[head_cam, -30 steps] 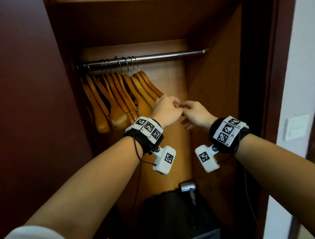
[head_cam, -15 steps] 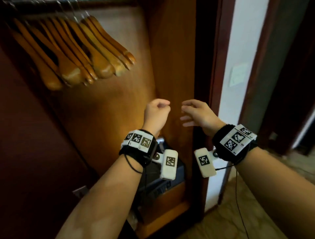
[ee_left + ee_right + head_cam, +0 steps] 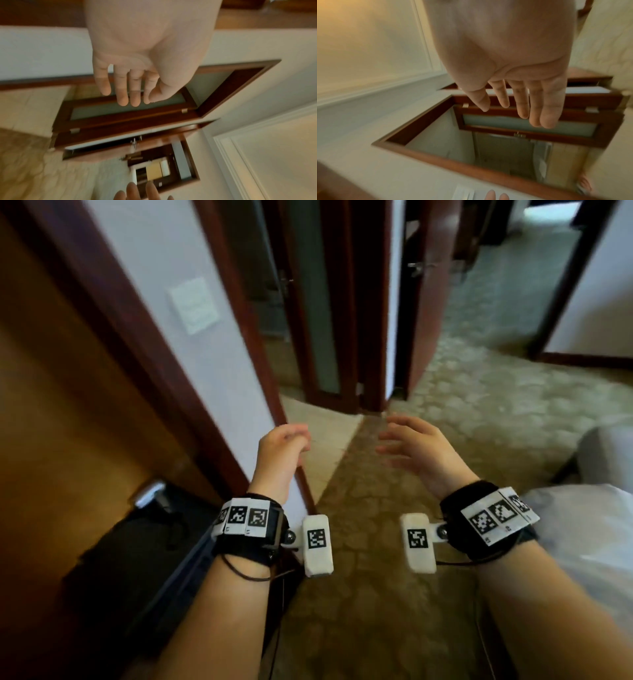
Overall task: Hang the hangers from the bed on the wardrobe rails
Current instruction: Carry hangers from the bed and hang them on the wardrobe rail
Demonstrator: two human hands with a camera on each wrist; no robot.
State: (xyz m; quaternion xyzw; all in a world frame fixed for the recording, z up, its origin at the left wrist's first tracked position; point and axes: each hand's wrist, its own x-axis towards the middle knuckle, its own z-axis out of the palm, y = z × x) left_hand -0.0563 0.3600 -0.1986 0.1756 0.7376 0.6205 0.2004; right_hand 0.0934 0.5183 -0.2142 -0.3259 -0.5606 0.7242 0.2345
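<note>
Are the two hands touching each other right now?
Apart. The head view shows carpet between the left hand and the right hand; both are empty, fingers relaxed.

Black wristbands (image 3: 248,546), checkered white tags (image 3: 498,513), thin cables (image 3: 245,571).

Dim warm indoor light; heavy motion blur, wide-angle edge distortion.

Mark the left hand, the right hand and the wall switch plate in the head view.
left hand (image 3: 279,455): head view, on the back of the hand, fingers loosely curled, holding nothing.
right hand (image 3: 419,451): head view, on the back of the hand, fingers spread, holding nothing.
wall switch plate (image 3: 193,305): head view, on the plate's white face.
</note>
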